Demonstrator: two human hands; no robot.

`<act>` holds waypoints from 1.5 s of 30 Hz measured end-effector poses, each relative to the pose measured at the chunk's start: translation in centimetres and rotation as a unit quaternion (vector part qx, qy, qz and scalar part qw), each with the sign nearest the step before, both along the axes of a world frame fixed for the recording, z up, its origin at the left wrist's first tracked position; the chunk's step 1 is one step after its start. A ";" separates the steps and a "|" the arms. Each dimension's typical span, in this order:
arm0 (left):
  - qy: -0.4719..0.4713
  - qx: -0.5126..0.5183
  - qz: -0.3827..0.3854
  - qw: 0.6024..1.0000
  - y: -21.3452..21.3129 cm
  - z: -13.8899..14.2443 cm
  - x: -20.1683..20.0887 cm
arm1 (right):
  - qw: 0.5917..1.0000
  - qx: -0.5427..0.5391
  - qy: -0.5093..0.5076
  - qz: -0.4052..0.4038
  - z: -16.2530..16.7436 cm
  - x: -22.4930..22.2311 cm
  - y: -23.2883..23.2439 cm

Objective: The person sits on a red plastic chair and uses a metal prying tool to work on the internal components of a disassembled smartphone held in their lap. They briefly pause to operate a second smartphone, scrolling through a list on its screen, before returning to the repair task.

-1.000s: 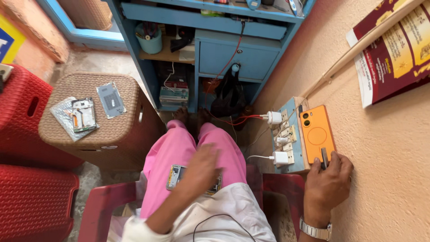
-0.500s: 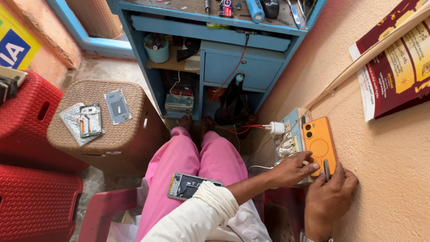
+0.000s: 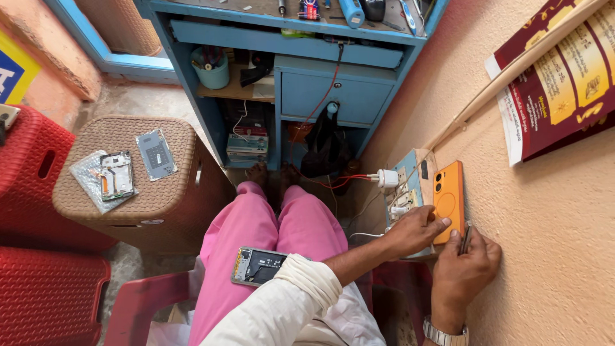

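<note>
Both hands grip orange phone (image 3: 448,200): left hand (image 3: 415,229) lower edge, right hand (image 3: 466,264) below

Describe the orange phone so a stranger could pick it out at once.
Start at the textured peach wall on the right, then find the switchboard with a white charger plugged in. The orange phone rests against the wall beside it, back outward, both hands touching it. It is the only orange, fully cased phone.

Single head-worn view, looking steeply down over the seated person's lap, close to both hands, orange wall (image 3: 551,256) at right, blue workbench (image 3: 288,38) ahead.
</note>
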State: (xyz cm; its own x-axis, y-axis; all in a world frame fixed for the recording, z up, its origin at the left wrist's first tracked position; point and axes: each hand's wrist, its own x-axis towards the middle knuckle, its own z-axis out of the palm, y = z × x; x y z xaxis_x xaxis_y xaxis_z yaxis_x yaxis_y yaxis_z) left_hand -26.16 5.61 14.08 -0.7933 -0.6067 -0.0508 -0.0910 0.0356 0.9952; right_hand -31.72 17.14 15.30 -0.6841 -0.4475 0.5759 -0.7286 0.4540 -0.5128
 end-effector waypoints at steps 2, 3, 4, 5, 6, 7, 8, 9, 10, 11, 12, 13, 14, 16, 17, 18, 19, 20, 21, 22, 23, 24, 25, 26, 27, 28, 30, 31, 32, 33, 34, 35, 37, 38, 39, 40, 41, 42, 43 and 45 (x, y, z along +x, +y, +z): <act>-0.010 0.018 -0.002 1.000 -0.1 0.2 -0.1 | 0.999 0.030 0.020 -0.022 0.0 -0.2 0.0; -0.012 0.035 -0.004 0.999 -0.1 0.3 -0.1 | 1.000 0.020 0.011 -0.016 0.0 -0.1 0.1; -0.014 0.051 -0.006 0.999 0.0 0.3 -0.1 | 1.000 0.008 0.003 -0.011 0.0 -0.1 0.0; -0.018 0.052 -0.001 0.998 -0.1 0.3 -0.2 | 1.000 -0.003 -0.004 -0.005 0.1 0.0 0.0; -0.022 0.054 0.004 0.998 0.0 0.2 -0.3 | 1.000 -0.016 -0.023 -0.005 0.1 0.0 0.1; -0.026 0.053 0.010 0.998 0.0 0.1 -0.5 | 0.999 -0.030 -0.042 -0.005 0.1 0.1 -0.1; -0.016 0.040 0.015 0.999 0.1 0.0 -0.6 | 0.997 -0.046 -0.061 -0.004 0.1 0.2 -0.4; -0.006 0.027 0.020 0.999 0.1 -0.3 -0.6 | 0.998 -0.049 -0.050 0.004 0.1 0.3 -0.5; 0.003 0.014 0.026 1.000 0.3 -0.6 -0.6 | 0.998 -0.052 -0.040 0.012 0.1 0.6 -0.6; 0.015 -0.008 0.032 0.999 0.4 -0.9 -0.7 | 0.998 -0.055 -0.029 0.020 0.0 0.8 -0.6; 0.027 -0.030 0.039 0.998 0.5 -0.9 -0.7 | 0.999 -0.048 -0.002 0.018 0.1 1.1 -0.6; 0.039 -0.051 0.046 0.997 0.7 -1.0 -0.6 | 0.999 -0.040 0.026 0.016 0.0 1.4 -0.6; 0.057 -0.020 0.041 0.997 0.9 -1.1 -0.4 | 0.998 -0.032 0.052 0.015 0.0 1.7 -0.7; 0.093 0.040 0.030 0.994 1.2 -1.2 0.0 | 0.996 -0.050 0.069 0.025 0.1 2.3 -0.3; 0.129 0.100 0.015 0.986 1.2 -0.9 0.1 | 0.995 -0.059 0.078 0.028 0.2 2.5 -0.3; 0.164 0.162 -0.002 0.973 1.4 -0.4 0.3 | 0.995 -0.053 0.083 0.028 0.3 2.7 -0.1; 0.197 0.225 -0.019 0.954 1.9 0.1 0.6 | 0.995 -0.044 0.087 0.029 0.4 3.2 0.3; 0.168 0.256 -0.006 0.952 2.2 0.7 1.0 | 0.995 -0.036 0.091 0.031 0.5 3.7 0.6; 0.140 0.285 0.006 0.948 2.2 1.3 1.3 | 0.994 -0.047 0.088 0.053 0.5 4.4 0.6; 0.112 0.313 0.017 0.943 2.1 1.8 1.7 | 0.992 -0.058 0.086 0.076 0.6 5.1 0.6; 0.158 0.340 0.020 0.927 2.1 2.2 2.2 | 0.989 -0.069 0.082 0.099 0.7 5.9 0.6; 0.204 0.366 0.023 0.908 2.2 2.6 2.6 | 0.989 -0.064 0.091 0.097 0.8 6.8 0.5; 0.248 0.394 0.025 0.885 2.3 2.9 3.0 | 0.989 -0.057 0.100 0.094 0.9 7.8 0.5; 0.248 0.416 0.003 0.875 2.2 2.8 3.6 | 0.989 -0.049 0.107 0.089 1.1 8.7 0.7; 0.247 0.438 -0.019 0.864 1.9 2.7 4.5 | 0.989 -0.065 0.071 0.111 1.4 9.8 1.0; 0.248 0.458 -0.041 0.853 1.5 2.5 5.2 | 0.987 -0.083 0.037 0.134 1.7 10.7 1.1; 0.299 0.470 -0.070 0.827 0.4 2.2 6.5 | 0.983 -0.104 -0.014 0.150 2.8 11.6 2.1; 0.326 0.472 -0.085 0.814 -0.3 2.2 7.0 | 0.983 -0.112 -0.027 0.141 3.3 11.9 2.4; 0.340 0.457 -0.094 0.817 -0.9 2.2 7.8 | 0.983 -0.120 -0.041 0.133 3.7 12.1 2.7; 0.352 0.442 -0.102 0.819 -1.4 2.1 8.8 | 0.983 -0.122 -0.041 0.133 4.0 11.9 2.8; 0.364 0.427 -0.109 0.820 -1.8 2.2 9.6 | 0.982 -0.125 -0.042 0.133 4.3 11.5 2.9; 0.376 0.433 -0.090 0.814 -2.1 2.3 10.1 | 0.982 -0.128 -0.042 0.134 4.4 11.0 2.8; 0.398 0.448 -0.050 0.799 -2.4 2.6 11.1 | 0.965 -0.144 -0.159 0.153 4.1 10.3 2.6; 0.398 0.433 -0.053 0.807 -2.4 2.6 11.7 | 0.951 -0.151 -0.218 0.162 3.8 10.0 2.5; 0.399 0.417 -0.056 0.815 -2.6 2.7 12.2 | 0.928 -0.161 -0.294 0.164 3.4 9.8 2.0; 0.399 0.401 -0.059 0.822 -2.7 2.7 12.7 | 0.898 -0.171 -0.369 0.166 2.9 9.8 1.4; 0.403 0.401 -0.074 0.819 -2.6 2.6 13.2 | 0.863 -0.178 -0.443 0.165 2.4 9.8 1.2; 0.407 0.399 -0.090 0.816 -2.6 2.5 13.5 | 0.836 -0.187 -0.481 0.184 2.1 9.9 1.2; 0.412 0.396 -0.106 0.814 -2.7 2.5 13.8 | 0.807 -0.197 -0.518 0.203 1.9 10.0 0.9; 0.405 0.389 -0.113 0.819 -2.6 2.4 14.2 | 0.770 -0.206 -0.561 0.226 1.5 10.3 0.4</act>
